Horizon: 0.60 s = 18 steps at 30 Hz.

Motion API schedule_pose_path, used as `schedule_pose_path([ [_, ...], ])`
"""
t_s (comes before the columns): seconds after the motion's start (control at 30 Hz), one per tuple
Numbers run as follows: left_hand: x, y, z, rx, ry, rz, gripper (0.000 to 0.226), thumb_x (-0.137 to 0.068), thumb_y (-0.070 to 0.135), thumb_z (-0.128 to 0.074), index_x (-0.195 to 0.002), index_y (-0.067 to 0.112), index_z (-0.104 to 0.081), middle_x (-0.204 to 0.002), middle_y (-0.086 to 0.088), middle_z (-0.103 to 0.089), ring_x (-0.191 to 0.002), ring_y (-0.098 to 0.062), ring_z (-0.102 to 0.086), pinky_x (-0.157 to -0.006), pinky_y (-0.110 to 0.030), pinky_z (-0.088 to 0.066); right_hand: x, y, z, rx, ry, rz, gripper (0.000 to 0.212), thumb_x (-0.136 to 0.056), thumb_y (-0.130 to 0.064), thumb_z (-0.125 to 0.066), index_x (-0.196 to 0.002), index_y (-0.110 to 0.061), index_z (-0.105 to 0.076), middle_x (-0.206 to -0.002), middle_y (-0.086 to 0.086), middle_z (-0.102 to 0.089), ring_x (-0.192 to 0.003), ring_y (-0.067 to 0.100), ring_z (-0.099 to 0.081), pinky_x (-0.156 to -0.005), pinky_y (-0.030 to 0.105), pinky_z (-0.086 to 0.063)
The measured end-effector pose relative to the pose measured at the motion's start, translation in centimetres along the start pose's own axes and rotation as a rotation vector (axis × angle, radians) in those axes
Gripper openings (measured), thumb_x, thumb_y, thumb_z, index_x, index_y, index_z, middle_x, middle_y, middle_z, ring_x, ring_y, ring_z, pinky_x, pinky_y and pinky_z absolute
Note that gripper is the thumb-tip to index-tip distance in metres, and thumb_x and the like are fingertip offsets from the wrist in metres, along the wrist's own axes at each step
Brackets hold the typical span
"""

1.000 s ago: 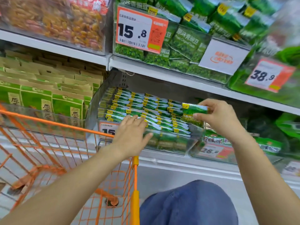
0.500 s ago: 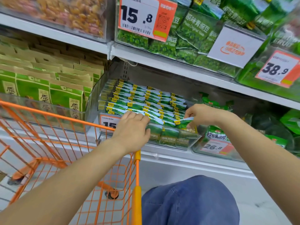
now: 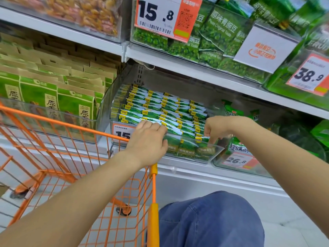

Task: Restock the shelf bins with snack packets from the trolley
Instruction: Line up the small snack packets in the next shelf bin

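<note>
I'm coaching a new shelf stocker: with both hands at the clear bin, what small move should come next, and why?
Probably release the green packet. The right hand pinches it, already tucked behind the clear bin's front wall at the right end, while the left hand rests on the neighbouring packets.

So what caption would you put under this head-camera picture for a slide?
Right hand tucks a green snack packet into the clear shelf bin while the left hand steadies the front rows.
</note>
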<state>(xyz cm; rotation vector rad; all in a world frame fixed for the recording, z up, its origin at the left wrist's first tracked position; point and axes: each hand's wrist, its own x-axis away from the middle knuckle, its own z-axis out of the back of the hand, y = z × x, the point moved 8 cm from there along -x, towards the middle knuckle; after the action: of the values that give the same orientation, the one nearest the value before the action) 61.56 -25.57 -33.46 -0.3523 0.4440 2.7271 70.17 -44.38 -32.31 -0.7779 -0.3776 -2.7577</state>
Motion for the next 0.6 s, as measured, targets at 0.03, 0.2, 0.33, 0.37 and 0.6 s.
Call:
schedule_pose_path([
  [0.03, 0.0, 0.0, 0.0, 0.002, 0.003, -0.002, 0.038, -0.097, 0.038, -0.038, -0.129, 0.021, -0.050, -0.124, 0.002, -0.055, -0.118, -0.020, -0.042, -0.105, -0.030, -0.013, 0.1, -0.2, 0.0, -0.029, -0.035, 0.004, 0.044, -0.080, -0.021, -0.074, -0.056, -0.024, -0.037, -0.059, -0.010, -0.037, -0.058, 0.017, -0.049, -0.062, 0.029, -0.042],
  [0.2, -0.1, -0.1, 0.0, 0.001, 0.001, -0.003, 0.038, -0.097, 0.038, -0.038, -0.129, 0.021, -0.049, -0.125, 0.002, -0.054, -0.118, -0.020, -0.041, -0.106, -0.031, -0.014, 0.1, -1.0, -0.6, -0.152, -0.077, 0.067, 0.049, -0.078, -0.028, -0.077, -0.055, -0.030, -0.034, -0.059, -0.012, -0.029, -0.054, 0.007, -0.029, -0.055, 0.025, -0.028],
  [0.33, 0.0, 0.0, -0.1, 0.002, -0.004, 0.001, 0.038, -0.097, 0.038, -0.038, -0.128, 0.021, -0.050, -0.124, 0.003, -0.055, -0.117, -0.020, -0.042, -0.104, -0.030, -0.015, 0.6, -0.4, 1.0, -0.094, 0.062, 0.081, 0.053, -0.078, -0.025, -0.077, -0.047, -0.022, -0.034, -0.052, -0.008, -0.027, -0.051, 0.013, -0.026, -0.053, 0.029, -0.022],
  [0.37, -0.1, 0.0, -0.1, -0.003, -0.009, 0.005, 0.038, -0.097, 0.039, -0.038, -0.128, 0.021, -0.049, -0.125, 0.003, -0.055, -0.118, -0.020, -0.042, -0.105, -0.030, -0.015, 1.2, -0.3, 2.2, -0.071, 0.132, 0.061, 0.052, -0.078, -0.025, -0.077, -0.048, -0.025, -0.035, -0.051, -0.009, -0.030, -0.050, 0.010, -0.029, -0.051, 0.027, -0.024],
  [0.6, -2.0, 2.7, -0.4, 0.060, -0.132, -0.062, 0.050, -0.096, 0.048, -0.040, -0.139, 0.022, -0.042, -0.141, 0.000, -0.046, -0.132, -0.021, -0.033, -0.110, -0.032, -0.017, 4.1, -1.3, 5.1, -0.082, 0.417, 0.071, 0.046, -0.084, -0.033, -0.070, -0.055, -0.031, -0.034, -0.056, -0.010, -0.032, -0.055, 0.007, -0.033, -0.049, 0.023, -0.026],
])
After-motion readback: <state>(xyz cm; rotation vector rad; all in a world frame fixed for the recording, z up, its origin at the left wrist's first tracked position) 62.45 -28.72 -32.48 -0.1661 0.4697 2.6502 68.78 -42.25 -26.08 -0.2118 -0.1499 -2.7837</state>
